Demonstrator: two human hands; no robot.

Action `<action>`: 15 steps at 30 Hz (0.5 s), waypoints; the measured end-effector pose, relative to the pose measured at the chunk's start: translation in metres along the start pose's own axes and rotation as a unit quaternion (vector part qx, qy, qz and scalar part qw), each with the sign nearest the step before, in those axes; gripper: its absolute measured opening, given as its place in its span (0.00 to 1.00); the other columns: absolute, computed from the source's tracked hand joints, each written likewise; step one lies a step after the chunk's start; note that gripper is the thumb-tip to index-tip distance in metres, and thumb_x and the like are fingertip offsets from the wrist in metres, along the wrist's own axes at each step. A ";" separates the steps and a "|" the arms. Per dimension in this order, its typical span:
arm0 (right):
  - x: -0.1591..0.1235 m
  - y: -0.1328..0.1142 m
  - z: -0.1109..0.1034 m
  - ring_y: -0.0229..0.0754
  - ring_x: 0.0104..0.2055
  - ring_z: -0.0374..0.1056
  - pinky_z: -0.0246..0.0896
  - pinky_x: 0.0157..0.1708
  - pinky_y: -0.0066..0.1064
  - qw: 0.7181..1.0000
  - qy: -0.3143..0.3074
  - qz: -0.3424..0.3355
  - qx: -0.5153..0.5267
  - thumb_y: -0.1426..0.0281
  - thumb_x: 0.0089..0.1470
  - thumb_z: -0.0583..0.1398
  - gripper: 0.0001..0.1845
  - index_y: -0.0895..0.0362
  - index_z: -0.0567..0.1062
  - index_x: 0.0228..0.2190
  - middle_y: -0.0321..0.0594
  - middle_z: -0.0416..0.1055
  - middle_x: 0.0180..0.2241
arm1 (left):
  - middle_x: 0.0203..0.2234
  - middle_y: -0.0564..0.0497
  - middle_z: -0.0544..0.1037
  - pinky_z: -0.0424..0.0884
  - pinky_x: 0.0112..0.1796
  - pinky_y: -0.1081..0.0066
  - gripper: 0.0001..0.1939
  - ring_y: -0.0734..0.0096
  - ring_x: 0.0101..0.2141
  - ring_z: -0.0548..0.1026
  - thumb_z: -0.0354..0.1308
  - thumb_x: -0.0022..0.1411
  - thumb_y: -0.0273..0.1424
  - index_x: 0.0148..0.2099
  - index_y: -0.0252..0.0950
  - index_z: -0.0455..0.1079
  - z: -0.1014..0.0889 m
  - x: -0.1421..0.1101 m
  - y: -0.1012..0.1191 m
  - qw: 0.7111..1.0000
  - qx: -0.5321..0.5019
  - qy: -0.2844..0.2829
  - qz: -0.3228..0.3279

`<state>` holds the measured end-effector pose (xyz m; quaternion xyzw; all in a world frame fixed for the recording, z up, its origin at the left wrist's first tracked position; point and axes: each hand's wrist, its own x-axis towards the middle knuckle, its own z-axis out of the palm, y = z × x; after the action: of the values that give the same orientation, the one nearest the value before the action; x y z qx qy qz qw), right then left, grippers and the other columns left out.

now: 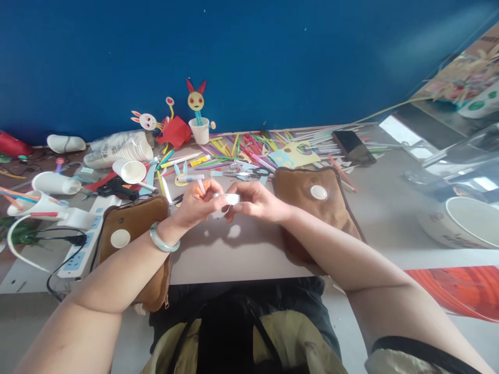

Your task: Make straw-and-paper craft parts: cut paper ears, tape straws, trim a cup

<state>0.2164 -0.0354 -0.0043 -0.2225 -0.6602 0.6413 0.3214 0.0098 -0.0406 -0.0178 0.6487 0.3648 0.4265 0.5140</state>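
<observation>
My left hand [199, 203], with a pale green bangle on its wrist, is closed on one end of a small white piece [233, 199]. My right hand [258, 201] pinches the other end between thumb and fingers; whether the piece is paper or tape I cannot tell. A thin pale stick [201, 187] and a bit of orange show among the left fingers, partly hidden. Both hands are above the grey table [222, 254]. Just beyond them lie scissors [261, 171] and a small pale paper cutout with blue ears [181, 178].
Brown pouches lie at left [134, 231] and right [335, 208]. A power strip [83, 244] with cables is at far left, near paper cups [56, 183]. Colourful sticks [234, 145], a rabbit figure in a cup [200, 130] and a phone [354, 147] are farther back. A white bowl [468, 223] stands right.
</observation>
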 end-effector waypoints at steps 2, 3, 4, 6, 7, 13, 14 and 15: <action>0.000 0.001 0.000 0.42 0.30 0.79 0.74 0.32 0.31 1.000 0.004 0.004 -0.005 0.62 0.56 0.65 0.14 0.60 0.72 0.34 0.40 0.79 0.29 | 0.16 0.57 0.70 0.60 0.15 0.77 0.16 0.79 0.16 0.66 0.68 0.56 0.41 0.30 0.37 0.69 0.001 0.000 0.001 1.000 0.004 -0.002 0.004; 0.000 0.001 0.000 0.42 0.30 0.79 0.74 0.33 0.31 1.000 0.004 0.006 -0.005 0.61 0.57 0.65 0.14 0.60 0.72 0.34 0.41 0.79 0.30 | 0.16 0.57 0.69 0.59 0.15 0.77 0.16 0.78 0.16 0.67 0.68 0.56 0.41 0.30 0.37 0.69 0.001 0.000 0.001 1.000 0.005 -0.004 0.006; 0.000 0.001 0.000 0.41 0.30 0.79 0.74 0.33 0.31 1.000 0.003 0.009 -0.006 0.61 0.57 0.65 0.14 0.60 0.73 0.34 0.41 0.80 0.30 | 0.16 0.57 0.69 0.59 0.15 0.77 0.16 0.78 0.16 0.67 0.68 0.56 0.41 0.30 0.37 0.69 0.000 0.000 0.000 1.000 0.005 -0.005 0.006; -0.001 -0.001 0.000 0.42 0.31 0.79 0.75 0.34 0.32 1.000 -0.002 0.017 -0.011 0.62 0.57 0.64 0.13 0.60 0.73 0.34 0.41 0.80 0.30 | 0.16 0.57 0.69 0.57 0.15 0.77 0.16 0.78 0.16 0.67 0.69 0.56 0.42 0.30 0.37 0.69 0.000 0.000 0.000 1.000 0.003 -0.006 0.002; -0.001 -0.003 0.000 0.42 0.31 0.79 0.75 0.34 0.32 1.000 -0.004 0.020 -0.013 0.62 0.58 0.64 0.13 0.60 0.73 0.34 0.41 0.80 0.30 | 0.16 0.57 0.69 0.57 0.14 0.77 0.16 0.78 0.16 0.67 0.69 0.56 0.42 0.30 0.37 0.69 -0.001 0.000 -0.001 1.000 0.002 -0.007 0.000; -0.001 -0.007 -0.002 0.42 0.30 0.79 0.76 0.35 0.32 0.999 -0.018 0.034 0.018 0.68 0.57 0.63 0.07 0.60 0.73 0.36 0.40 0.80 0.29 | 0.17 0.57 0.71 0.60 0.13 0.77 0.16 0.78 0.15 0.67 0.67 0.57 0.43 0.31 0.37 0.69 -0.003 0.002 -0.003 1.000 -0.019 -0.012 -0.011; -0.001 -0.007 -0.002 0.42 0.30 0.79 0.76 0.35 0.33 0.999 -0.017 0.036 0.028 0.69 0.56 0.63 0.07 0.60 0.73 0.35 0.40 0.80 0.30 | 0.17 0.57 0.71 0.60 0.13 0.77 0.16 0.78 0.15 0.67 0.66 0.57 0.44 0.31 0.37 0.69 -0.002 0.001 -0.003 1.000 -0.018 -0.013 -0.011; 0.000 -0.006 -0.001 0.42 0.30 0.79 0.76 0.35 0.33 0.998 -0.013 0.040 0.036 0.69 0.56 0.63 0.07 0.60 0.73 0.35 0.41 0.80 0.31 | 0.17 0.57 0.70 0.60 0.13 0.77 0.16 0.78 0.15 0.67 0.67 0.57 0.44 0.31 0.37 0.69 -0.002 0.001 -0.002 1.000 -0.015 -0.013 -0.011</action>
<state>0.2185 -0.0353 0.0017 -0.2287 -0.6315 0.6796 0.2950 0.0087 -0.0383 -0.0198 0.6426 0.3586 0.4179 0.5327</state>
